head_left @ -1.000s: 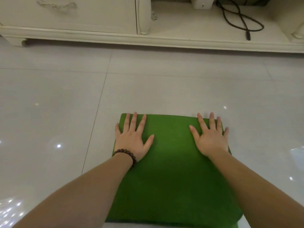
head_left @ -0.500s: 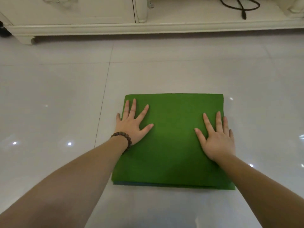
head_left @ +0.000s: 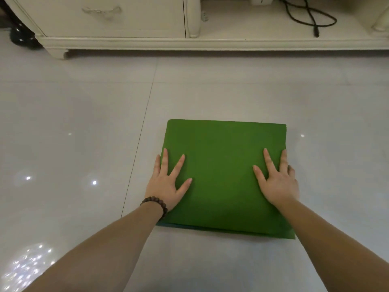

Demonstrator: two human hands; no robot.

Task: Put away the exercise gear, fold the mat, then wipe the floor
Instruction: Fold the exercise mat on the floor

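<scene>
A green mat (head_left: 223, 171), folded into a flat rectangle, lies on the glossy white tiled floor (head_left: 73, 133) in front of me. My left hand (head_left: 166, 184), with a dark bead bracelet at the wrist, presses flat on the mat's left edge with fingers spread. My right hand (head_left: 277, 182) presses flat near the mat's right edge, its outer fingers reaching over the side. Both hands hold nothing.
A cream cabinet (head_left: 117, 20) with a drawer and low feet runs along the far side of the floor. A black cable (head_left: 309, 17) lies coiled on its open shelf at the right. A dark object (head_left: 21, 36) stands at the cabinet's left end.
Both hands slid back along the mat toward its near edge while staying flat. The view pulled back, so the whole folded mat and more of the cabinet show.
</scene>
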